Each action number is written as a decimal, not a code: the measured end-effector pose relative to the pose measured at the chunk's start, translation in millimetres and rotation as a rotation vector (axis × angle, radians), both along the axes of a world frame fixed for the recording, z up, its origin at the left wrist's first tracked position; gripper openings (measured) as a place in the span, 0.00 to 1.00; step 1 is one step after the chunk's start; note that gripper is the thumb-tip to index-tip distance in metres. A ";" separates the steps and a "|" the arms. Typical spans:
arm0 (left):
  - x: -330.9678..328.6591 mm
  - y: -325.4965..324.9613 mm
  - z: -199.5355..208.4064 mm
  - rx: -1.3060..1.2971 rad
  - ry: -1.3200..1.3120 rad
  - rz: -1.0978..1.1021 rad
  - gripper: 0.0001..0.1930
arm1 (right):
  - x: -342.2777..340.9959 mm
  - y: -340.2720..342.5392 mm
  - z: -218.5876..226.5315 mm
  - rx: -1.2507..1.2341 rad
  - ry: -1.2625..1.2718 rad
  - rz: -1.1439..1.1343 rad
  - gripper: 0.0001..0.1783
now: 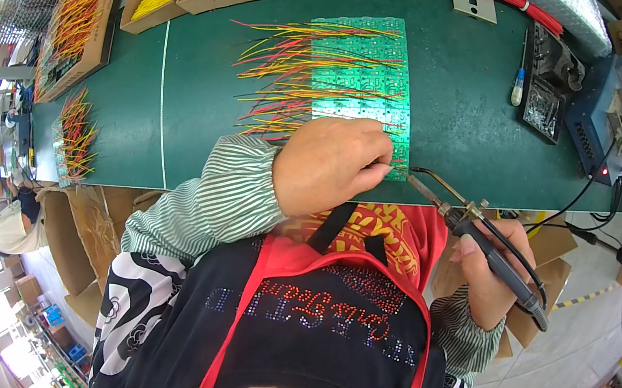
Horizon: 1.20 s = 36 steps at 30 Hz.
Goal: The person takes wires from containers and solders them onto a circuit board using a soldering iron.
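Glossy circuit boards [371,79] (matt cardboard box [232,2])

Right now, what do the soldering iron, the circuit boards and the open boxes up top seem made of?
Soldering iron: dark, matte handle, probably plastic; front seemingly metal, judging by brassy tint. Circuit boards: perhaps resin laminate, given their flat, glossy green face. Boxes: likely matte brown cardboard, from thin plain walls.

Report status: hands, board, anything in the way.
Left hand over circuit board, hiding part. Right hand gripping soldering iron, tip by near-right corner. Wires in rows, overhanging left edge.
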<state>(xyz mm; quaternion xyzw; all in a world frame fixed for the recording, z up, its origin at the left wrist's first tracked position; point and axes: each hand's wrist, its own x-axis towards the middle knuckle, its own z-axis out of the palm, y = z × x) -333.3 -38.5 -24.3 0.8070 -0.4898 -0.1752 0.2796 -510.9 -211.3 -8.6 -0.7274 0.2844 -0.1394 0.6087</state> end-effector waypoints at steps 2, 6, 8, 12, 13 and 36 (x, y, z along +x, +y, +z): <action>0.1 0.1 0.7 0.013 0.000 -0.004 0.05 | -1.1 -0.3 1.5 0.009 -0.017 -0.017 0.09; 0.4 -0.1 1.9 0.004 -0.003 -0.008 0.05 | -1.6 -2.6 3.4 0.036 -0.024 -0.035 0.10; 0.2 0.4 0.9 -0.008 -0.005 -0.013 0.05 | -1.0 -3.2 2.7 0.045 -0.037 -0.039 0.10; 7.1 12.0 1.0 -0.043 -0.009 -0.037 0.05 | 1.1 -6.2 0.1 0.064 -0.082 -0.053 0.11; 12.5 19.8 3.4 -0.047 -0.012 -0.036 0.05 | 2.0 -7.7 -0.6 0.080 -0.070 -0.078 0.11; 329.0 37.0 8.6 0.081 -0.589 0.383 0.10 | 65.4 -14.7 17.0 0.213 -0.043 -0.141 0.09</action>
